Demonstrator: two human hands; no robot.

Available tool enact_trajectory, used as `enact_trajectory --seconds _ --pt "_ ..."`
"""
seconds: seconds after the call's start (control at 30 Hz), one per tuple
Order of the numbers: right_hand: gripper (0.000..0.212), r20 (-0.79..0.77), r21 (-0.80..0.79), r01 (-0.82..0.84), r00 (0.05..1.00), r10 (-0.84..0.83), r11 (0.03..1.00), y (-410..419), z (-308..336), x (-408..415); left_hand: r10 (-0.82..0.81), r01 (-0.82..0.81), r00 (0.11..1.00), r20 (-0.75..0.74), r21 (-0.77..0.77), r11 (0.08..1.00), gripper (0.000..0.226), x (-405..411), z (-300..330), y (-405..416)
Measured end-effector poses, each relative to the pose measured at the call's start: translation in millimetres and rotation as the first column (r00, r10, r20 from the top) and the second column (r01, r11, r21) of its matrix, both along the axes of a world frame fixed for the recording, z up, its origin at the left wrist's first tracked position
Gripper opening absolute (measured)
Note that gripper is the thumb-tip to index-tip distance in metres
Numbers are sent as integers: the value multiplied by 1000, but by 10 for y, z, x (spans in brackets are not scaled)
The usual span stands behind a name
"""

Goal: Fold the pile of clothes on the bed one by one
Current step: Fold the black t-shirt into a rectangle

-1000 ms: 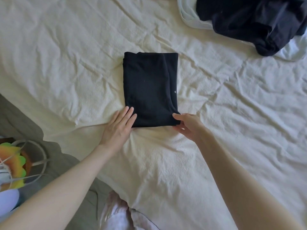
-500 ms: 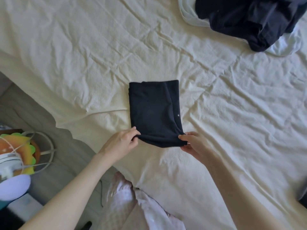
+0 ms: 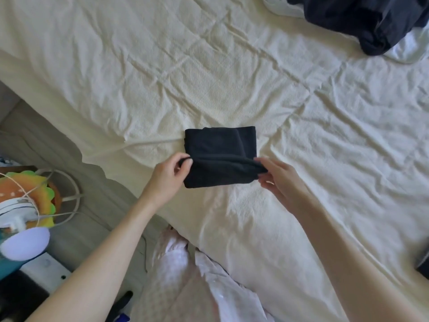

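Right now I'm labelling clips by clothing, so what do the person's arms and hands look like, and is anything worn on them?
Both arms are bare up to the picture's lower edge, with no sleeves showing. The left hand and right hand wear no gloves, and I see no rings, watch or bracelets. Below, pale pink trousers with small light dots.

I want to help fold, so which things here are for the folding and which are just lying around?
For the folding: black garment, held by left hand and right hand; dark clothes pile; bed.

Just lying about: orange-and-green toy, white cable, round lilac object.
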State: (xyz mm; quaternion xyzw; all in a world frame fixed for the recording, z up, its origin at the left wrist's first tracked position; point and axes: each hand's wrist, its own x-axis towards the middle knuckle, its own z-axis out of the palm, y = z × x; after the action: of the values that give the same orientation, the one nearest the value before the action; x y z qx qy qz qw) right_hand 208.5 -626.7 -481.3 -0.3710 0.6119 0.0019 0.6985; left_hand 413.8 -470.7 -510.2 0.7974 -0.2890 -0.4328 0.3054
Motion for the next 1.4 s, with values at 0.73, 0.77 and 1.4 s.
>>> enact_trajectory --seconds 0.73,0.77,1.4 --pt "9 -332 -400 -284 931 151 872 -282 -777 398 139 -175 951 276 111 978 18 -56 -429 -476" --pt "12 -356 -387 -294 922 153 874 -284 -810 395 119 -166 954 276 153 974 20 -49 -450 -506" --pt "33 -162 119 -62 983 81 991 -416 -558 305 545 -418 785 -294 398 817 23 134 -318 -492"
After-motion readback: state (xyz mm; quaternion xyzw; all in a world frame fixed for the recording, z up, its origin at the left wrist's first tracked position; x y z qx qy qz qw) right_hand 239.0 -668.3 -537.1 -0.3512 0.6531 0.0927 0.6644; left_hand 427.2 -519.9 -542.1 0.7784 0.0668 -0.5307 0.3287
